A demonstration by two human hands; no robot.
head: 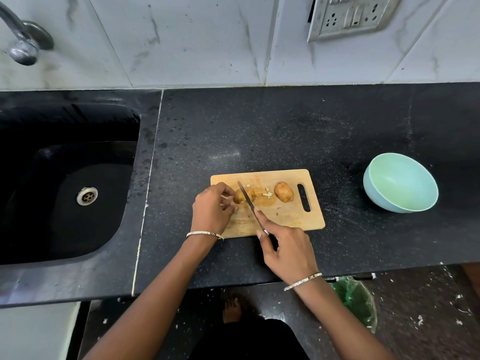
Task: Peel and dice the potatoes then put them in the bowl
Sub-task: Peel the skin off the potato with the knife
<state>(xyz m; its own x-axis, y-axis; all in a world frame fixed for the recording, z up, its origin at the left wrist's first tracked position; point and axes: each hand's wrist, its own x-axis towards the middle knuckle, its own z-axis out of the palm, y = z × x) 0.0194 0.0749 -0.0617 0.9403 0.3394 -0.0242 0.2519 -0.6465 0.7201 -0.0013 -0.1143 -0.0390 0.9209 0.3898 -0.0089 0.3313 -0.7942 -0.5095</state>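
On the worktop (285,126), right of the cutting board (285,219), we see the bowl (401,181) empty. On the board, one potato (284,191) lies unpeeled; our left hand (211,207) pinches the other potato (240,197) under the knife (250,203) gripped by our right hand (288,249). Nothing is diced. The cut's depth is unclear.

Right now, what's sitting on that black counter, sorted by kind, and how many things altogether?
Potatoes: 2, one under the left hand at, one lying free
Cutting board: 1
Knife: 1, in the right hand
Bowl: 1, empty
Total: 5
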